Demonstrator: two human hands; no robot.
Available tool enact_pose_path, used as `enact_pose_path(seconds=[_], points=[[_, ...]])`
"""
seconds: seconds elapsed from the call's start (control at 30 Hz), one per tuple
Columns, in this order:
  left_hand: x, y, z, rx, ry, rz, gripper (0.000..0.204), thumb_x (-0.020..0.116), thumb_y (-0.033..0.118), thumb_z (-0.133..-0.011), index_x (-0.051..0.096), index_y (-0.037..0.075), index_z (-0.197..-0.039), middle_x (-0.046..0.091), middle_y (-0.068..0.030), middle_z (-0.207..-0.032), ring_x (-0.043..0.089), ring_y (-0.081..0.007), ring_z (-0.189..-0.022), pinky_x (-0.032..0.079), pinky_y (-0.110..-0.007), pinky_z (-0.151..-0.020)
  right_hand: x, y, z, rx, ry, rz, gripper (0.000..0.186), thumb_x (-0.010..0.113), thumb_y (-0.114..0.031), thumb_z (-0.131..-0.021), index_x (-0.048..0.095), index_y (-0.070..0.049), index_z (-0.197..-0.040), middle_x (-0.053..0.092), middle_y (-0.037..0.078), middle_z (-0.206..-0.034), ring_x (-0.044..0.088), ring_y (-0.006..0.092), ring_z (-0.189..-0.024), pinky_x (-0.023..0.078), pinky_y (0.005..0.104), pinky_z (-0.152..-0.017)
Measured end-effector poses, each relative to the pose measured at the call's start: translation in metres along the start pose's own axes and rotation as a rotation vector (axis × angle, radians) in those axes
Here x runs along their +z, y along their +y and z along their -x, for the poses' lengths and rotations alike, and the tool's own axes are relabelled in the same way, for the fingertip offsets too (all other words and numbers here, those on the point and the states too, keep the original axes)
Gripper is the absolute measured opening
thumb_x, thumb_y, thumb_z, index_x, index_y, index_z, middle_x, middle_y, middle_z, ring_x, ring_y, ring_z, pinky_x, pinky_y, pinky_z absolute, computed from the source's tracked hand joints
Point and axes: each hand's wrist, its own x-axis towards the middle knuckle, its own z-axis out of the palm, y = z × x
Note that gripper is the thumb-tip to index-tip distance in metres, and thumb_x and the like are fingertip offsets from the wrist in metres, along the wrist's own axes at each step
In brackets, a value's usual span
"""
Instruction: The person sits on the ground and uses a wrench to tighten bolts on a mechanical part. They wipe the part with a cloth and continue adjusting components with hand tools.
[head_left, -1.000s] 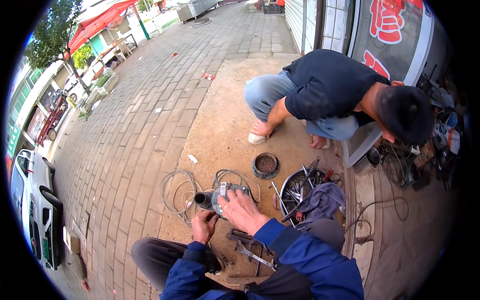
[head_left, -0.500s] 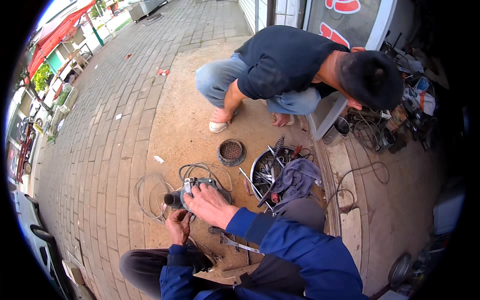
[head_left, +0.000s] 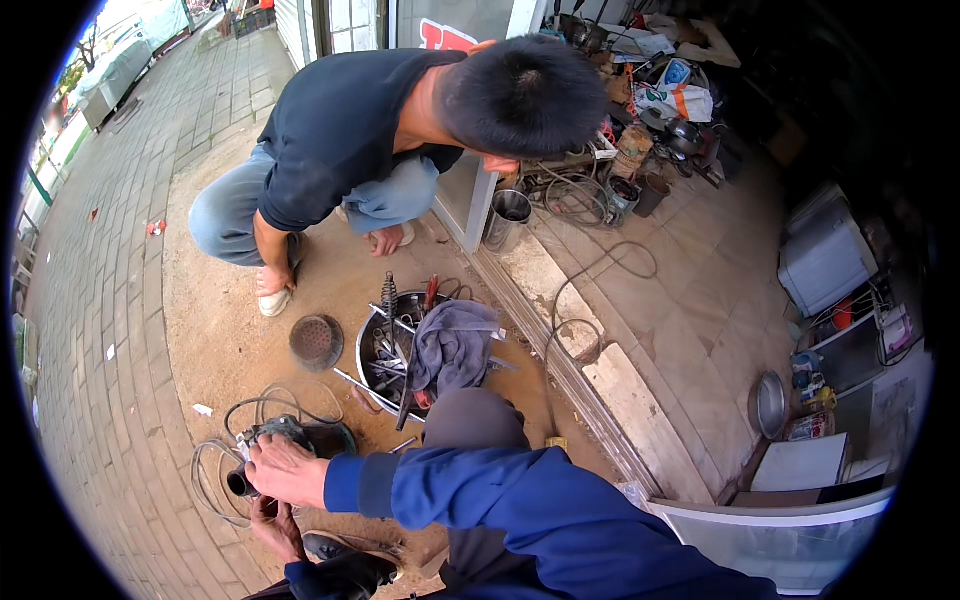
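My right hand (head_left: 285,466) grips the top of a dark metal pump (head_left: 285,430) with a short black outlet pipe (head_left: 238,483) at the lower left. My left hand (head_left: 277,528) is just below that pipe, its fingers closed on something small that I cannot make out. Loops of cable (head_left: 205,500) lie around the pump. To the right of the pump, a round metal tub (head_left: 370,365) holds tools and a purple-grey rag (head_left: 450,345). A round perforated metal cover (head_left: 315,342) lies beyond the pump.
Another person (head_left: 360,140) squats across from me, head bent toward the doorway. A door track (head_left: 640,470) runs along my right. Inside are cables, a bucket (head_left: 510,207), a metal bowl (head_left: 769,404), white appliances (head_left: 828,250) and piled clutter. Brick paving (head_left: 115,380) is on the left.
My view has swung right toward the doorway, so the person, pump and tub appear farther left. Both my hands stay at the pump, with little visible change in their grip.
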Motion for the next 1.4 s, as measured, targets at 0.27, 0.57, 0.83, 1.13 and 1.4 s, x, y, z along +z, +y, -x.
enact_pose_path(seconds=[0.27, 0.57, 0.83, 1.13, 1.4], points=[[-0.002, -0.004, -0.003, 0.011, 0.003, 0.042, 0.013, 0.077, 0.000, -0.087, 0.067, -0.005, -0.095, 0.069, -0.0051, -0.086, 0.061, -0.0118, -0.077, 0.052, -0.027, -0.076, -0.008, 0.001, 0.000, -0.011, -0.009, 0.012, 0.026, 0.071, -0.016, -0.078, 0.072, 0.003, -0.097, 0.070, 0.016, -0.095, 0.065, 0.0290, -0.092, 0.049, 0.0382, -0.075], [-0.008, -0.028, -0.009, -0.013, -0.073, 0.143, 0.019, 0.072, -0.007, -0.088, 0.065, -0.007, -0.106, 0.071, -0.0099, -0.096, 0.066, -0.0159, -0.086, 0.055, -0.030, -0.083, 0.013, -0.001, -0.004, 0.002, 0.077, 0.002, 0.018, 0.071, -0.015, -0.079, 0.073, 0.000, -0.089, 0.069, 0.016, -0.093, 0.064, 0.0295, -0.094, 0.050, 0.0385, -0.076], [-0.017, 0.016, -0.007, 0.225, -0.104, -0.498, 0.033, 0.070, 0.027, -0.095, 0.072, -0.003, -0.108, 0.075, -0.0150, -0.097, 0.071, -0.0236, -0.087, 0.056, -0.034, -0.077, 0.013, 0.000, -0.005, -0.003, 0.101, -0.026, 0.021, 0.072, -0.015, -0.077, 0.072, 0.003, -0.089, 0.069, 0.018, -0.093, 0.065, 0.0316, -0.094, 0.051, 0.0408, -0.077], [-0.013, 0.034, -0.001, 0.260, -0.111, -0.536, 0.046, 0.073, 0.042, -0.095, 0.077, -0.002, -0.105, 0.077, -0.0160, -0.097, 0.074, -0.0304, -0.086, 0.058, -0.039, -0.077, 0.009, 0.006, 0.003, -0.009, 0.089, -0.066, 0.022, 0.073, -0.014, -0.076, 0.071, 0.003, -0.090, 0.068, 0.018, -0.095, 0.064, 0.0318, -0.094, 0.051, 0.0406, -0.079], [-0.004, 0.036, 0.003, 0.119, -0.075, -0.176, 0.008, 0.074, 0.003, -0.083, 0.068, -0.003, -0.085, 0.070, -0.0158, -0.081, 0.068, -0.0277, -0.075, 0.053, -0.039, -0.082, -0.020, 0.003, 0.002, -0.032, 0.003, 0.030, 0.019, 0.065, -0.015, -0.085, 0.067, -0.001, -0.097, 0.069, 0.015, -0.095, 0.066, 0.0296, -0.092, 0.054, 0.0391, -0.076]])
